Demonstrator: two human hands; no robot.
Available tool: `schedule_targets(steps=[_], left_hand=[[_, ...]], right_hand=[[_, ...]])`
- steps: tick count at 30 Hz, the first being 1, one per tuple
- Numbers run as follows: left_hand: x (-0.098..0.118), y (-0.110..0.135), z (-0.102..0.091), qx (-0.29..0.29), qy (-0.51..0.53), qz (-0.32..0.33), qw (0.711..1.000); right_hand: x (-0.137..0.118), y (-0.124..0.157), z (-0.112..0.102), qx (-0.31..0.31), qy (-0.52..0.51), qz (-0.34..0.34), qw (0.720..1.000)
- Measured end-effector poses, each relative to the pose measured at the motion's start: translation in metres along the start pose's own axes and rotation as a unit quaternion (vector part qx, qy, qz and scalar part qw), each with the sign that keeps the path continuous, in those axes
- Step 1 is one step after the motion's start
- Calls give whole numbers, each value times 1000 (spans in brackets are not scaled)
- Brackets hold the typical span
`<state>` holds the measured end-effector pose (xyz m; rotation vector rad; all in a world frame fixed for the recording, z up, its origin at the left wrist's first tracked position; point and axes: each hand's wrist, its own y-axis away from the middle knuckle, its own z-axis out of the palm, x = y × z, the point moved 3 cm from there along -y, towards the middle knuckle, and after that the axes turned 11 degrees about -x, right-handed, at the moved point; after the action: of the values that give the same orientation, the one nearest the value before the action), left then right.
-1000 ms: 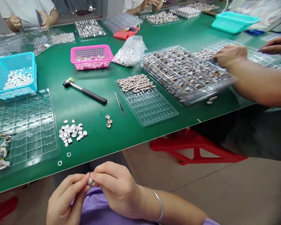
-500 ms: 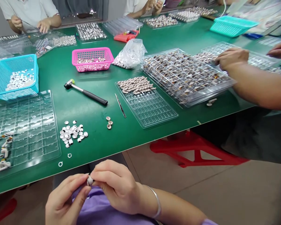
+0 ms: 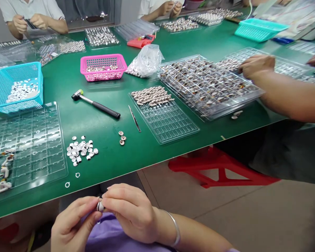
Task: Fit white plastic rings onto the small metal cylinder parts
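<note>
Below the table's front edge, my left hand (image 3: 72,224) and my right hand (image 3: 130,211) pinch one small silvery-white round part (image 3: 100,206) between their fingertips, over my purple-clad lap. A silver bangle circles my right wrist. Nearest on the green table (image 3: 107,119) lie a heap of small white round caps (image 3: 80,149), three brownish cup-shaped parts (image 3: 122,137) and two loose rings (image 3: 72,179). A clear compartment tray (image 3: 28,140) at my left holds a few assembled pieces.
A black-handled mallet (image 3: 96,103), tweezers (image 3: 134,119), a clear tray with beige curved parts (image 3: 164,113), a pink basket (image 3: 103,66), a blue basket (image 3: 15,85) and a plastic bag (image 3: 147,59) lie further back. A co-worker's hand (image 3: 257,65) rests on filled trays (image 3: 207,84) at right. A red stool (image 3: 220,166) stands under the table.
My hands have stayed pinched on the small part and sunk slightly lower. The co-worker's hand at right shifted a little over the trays.
</note>
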<state>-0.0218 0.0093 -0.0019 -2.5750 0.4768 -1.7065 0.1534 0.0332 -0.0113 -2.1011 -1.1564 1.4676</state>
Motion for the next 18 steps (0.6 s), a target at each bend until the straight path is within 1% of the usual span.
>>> schedule_targets(steps=[12, 18], left_hand=[[1, 2, 3, -33, -19, 31, 999], [-2, 5, 2, -79, -41, 50, 995]], right_hand=[[-1, 1, 0, 5, -10, 15, 1000], [-1, -1, 0, -4, -19, 27, 999]])
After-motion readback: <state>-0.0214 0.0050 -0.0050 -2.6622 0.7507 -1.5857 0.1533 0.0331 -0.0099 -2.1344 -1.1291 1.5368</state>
